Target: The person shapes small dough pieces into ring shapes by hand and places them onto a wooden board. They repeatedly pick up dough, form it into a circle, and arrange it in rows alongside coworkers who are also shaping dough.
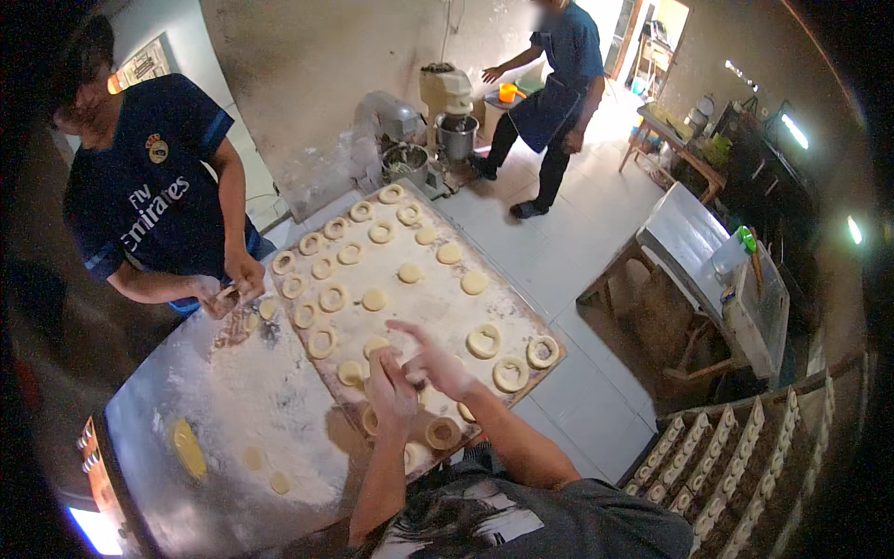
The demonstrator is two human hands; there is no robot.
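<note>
My left hand (392,389) is raised over the floured board, its fingers closed around a small dough round (376,346) that shows at the fingertips. Close against it is my right hand (438,365), its index finger stretched out to the left and its other fingers partly curled. I see nothing held in it. Dough rings (332,298) stand in rows along the board's far and left parts. Larger rings (484,341) rest to the right of my hands. Several flat dough discs (410,273) lie between them, and a ring (443,432) sits below my wrists.
At the left, a co-worker's hands (233,287) work a dough piece over the metal table (149,419). Another person (549,84) walks near the mixers (456,121). Racks of dough rings (717,466) stand at lower right, beyond the floured board's (438,307) edge.
</note>
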